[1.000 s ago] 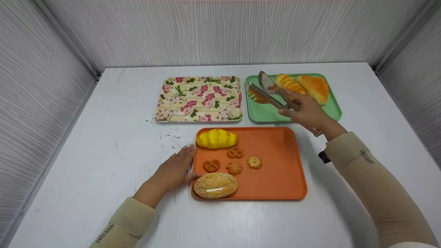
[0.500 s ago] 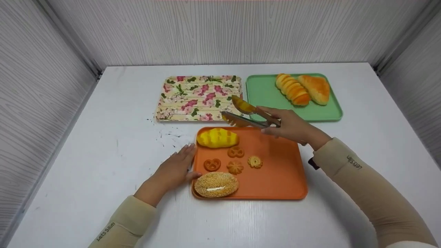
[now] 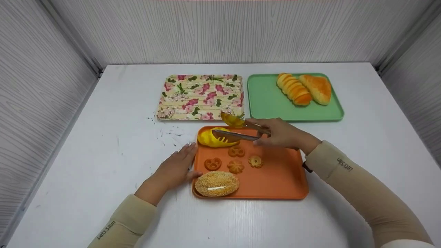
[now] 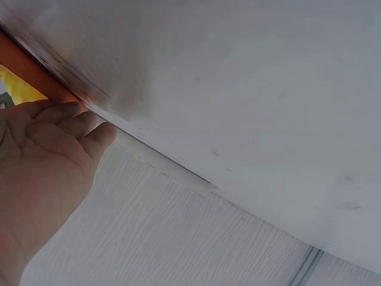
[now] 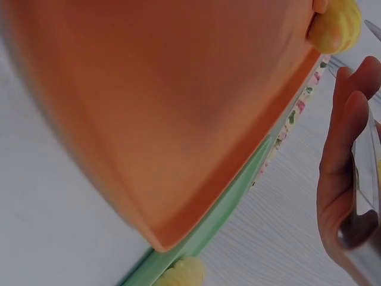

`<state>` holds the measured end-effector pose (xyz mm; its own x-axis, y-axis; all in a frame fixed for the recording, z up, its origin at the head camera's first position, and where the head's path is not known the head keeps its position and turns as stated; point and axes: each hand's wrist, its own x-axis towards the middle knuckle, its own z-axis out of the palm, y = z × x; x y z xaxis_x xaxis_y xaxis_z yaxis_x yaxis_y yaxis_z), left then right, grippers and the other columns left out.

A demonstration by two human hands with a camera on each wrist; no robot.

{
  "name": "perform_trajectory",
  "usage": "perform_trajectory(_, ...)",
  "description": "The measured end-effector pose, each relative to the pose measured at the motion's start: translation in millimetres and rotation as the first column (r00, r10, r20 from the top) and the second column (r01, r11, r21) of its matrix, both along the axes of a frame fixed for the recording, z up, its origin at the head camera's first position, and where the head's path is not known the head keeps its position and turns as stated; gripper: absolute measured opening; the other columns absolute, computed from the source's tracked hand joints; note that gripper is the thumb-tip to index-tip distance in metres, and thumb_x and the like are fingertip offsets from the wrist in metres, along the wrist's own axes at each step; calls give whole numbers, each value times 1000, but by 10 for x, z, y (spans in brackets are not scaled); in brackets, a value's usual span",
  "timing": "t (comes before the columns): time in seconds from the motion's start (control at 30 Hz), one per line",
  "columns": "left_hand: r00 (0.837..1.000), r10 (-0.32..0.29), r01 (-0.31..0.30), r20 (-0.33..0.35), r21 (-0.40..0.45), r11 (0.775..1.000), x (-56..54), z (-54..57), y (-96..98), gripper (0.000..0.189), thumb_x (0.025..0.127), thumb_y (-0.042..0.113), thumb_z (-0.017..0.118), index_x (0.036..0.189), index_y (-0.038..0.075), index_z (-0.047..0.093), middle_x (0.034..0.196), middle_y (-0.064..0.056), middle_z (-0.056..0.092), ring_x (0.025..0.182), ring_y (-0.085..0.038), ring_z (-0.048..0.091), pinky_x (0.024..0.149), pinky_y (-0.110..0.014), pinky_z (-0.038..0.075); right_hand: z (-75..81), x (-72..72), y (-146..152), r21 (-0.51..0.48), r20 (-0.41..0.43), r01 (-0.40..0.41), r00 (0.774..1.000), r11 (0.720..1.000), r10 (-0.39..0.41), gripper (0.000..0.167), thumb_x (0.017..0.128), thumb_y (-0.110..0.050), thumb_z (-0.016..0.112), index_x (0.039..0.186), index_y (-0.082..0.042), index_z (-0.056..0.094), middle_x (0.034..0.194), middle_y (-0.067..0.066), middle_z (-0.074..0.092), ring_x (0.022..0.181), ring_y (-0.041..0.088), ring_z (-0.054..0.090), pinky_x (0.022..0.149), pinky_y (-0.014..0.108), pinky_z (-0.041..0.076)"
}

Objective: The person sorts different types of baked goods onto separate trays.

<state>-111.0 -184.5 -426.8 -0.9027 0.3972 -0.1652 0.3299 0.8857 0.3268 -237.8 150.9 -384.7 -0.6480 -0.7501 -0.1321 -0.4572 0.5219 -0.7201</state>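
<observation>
My right hand (image 3: pixel 280 134) holds metal serving tongs (image 3: pixel 241 135), their two ends spread apart. One tong end overlaps the yellow striped bread roll (image 3: pixel 205 138) at the back left of the orange tray (image 3: pixel 275 179). With fingers straight, my left hand (image 3: pixel 174 168) lies along that tray's left edge, its thumb near a sesame-covered bun (image 3: pixel 217 184). Pretzel-shaped cookies (image 3: pixel 213 164), a flower-shaped cookie (image 3: pixel 235 166) and a round ring cookie (image 3: pixel 256 161) lie between the two breads. In the right wrist view the tongs' metal handle (image 5: pixel 363 173) runs along my fingers.
Behind the orange tray, a flowered tray (image 3: pixel 203 98) stands at the left. Beside it, a green tray (image 3: pixel 263 100) bears a ridged spiral bread (image 3: pixel 294 89) and a triangular bread (image 3: pixel 316 89). Wood-grain walls (image 3: pixel 220 31) enclose the white table (image 3: pixel 86 137).
My right hand has carried the tongs from over the green tray leftward and toward me, to the yellow bread roll. My left hand stays at the orange tray's edge.
</observation>
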Motion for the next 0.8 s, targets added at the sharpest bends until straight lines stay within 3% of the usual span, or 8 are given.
perform_trajectory(0.1,1000,2,-2,1,0,1000,-3,-2,-2,87,91,52,54,151,1,17,157,-13,14,143,-30,12,112,-50,20,-24,-1,-31,23,-21,-12,1000,1000,12,74,86,-39,70,149,-24,34,101,-4,67,93,11,61,87,43,46)
perform_trajectory(0.3,1000,2,-2,-2,-9,1000,3,-1,-1,87,91,52,54,151,1,17,157,-14,14,143,-31,13,111,-50,21,-48,33,-97,127,-93,-34,995,991,46,71,87,-35,70,148,-29,35,94,-7,67,86,14,60,72,37,48)
perform_trajectory(0.43,1000,4,-4,-5,-13,1000,5,14,3,87,91,52,54,151,0,18,156,-14,15,143,-31,13,111,-50,21,-22,44,-122,180,-137,-45,988,983,70,69,89,-33,69,148,-33,34,94,-6,67,82,14,59,65,34,47)
perform_trajectory(0.8,1000,20,-20,14,2,1000,-1,26,23,87,91,50,57,151,0,18,157,-13,16,143,-30,14,112,-49,20,5,60,-118,171,-183,-44,980,984,75,61,92,-30,64,147,-31,37,99,-2,65,77,16,55,64,34,45)
